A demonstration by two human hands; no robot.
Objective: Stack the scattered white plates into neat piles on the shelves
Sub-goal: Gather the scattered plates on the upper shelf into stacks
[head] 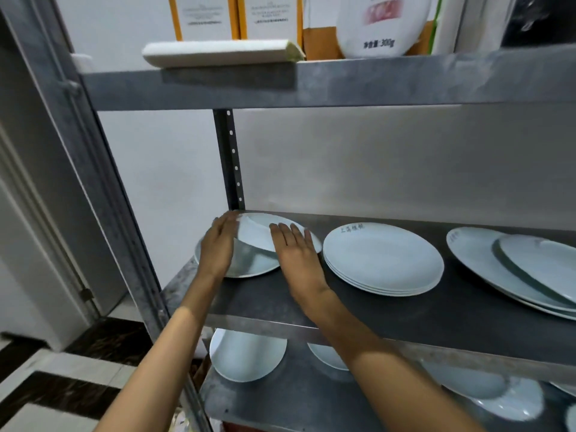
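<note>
Head view: your left hand point(218, 244) and right hand point(296, 251) both sit on a tilted white plate point(265, 233) at the left end of the middle shelf point(343, 310). Left-hand fingers are straight and together, flat against the plate's left rim. Right-hand fingers are straight, slightly apart, lying on the plate's right side; can't tell where either thumb is. That plate is raised at the back and leans over a second plate point(249, 263) lying flat on the shelf under it; the front edge of the tilted one looks to touch the lower one, exact contact unclear.

Just right of your right hand, a neat pile of plates point(383, 260) sits on the same shelf, some writing near its top edge, too blurred to read. Further right, large oval plates point(473, 254) lie on the shelf with a smaller plate point(542, 260) leaning on top of them, partly cut off by the frame edge.

Lower shelf point(280, 397): several white plates, loose and overlapping, one round plate point(246, 357) at the left, more to the right point(505, 400) partly hidden by your right forearm.

Top shelf point(374, 82): a white rolled item point(218, 53) lying along the front edge, orange and white boxes point(212, 17) standing behind it. Metal shelf post point(93, 151) at left, dark and white tiled floor point(46, 385) below.
</note>
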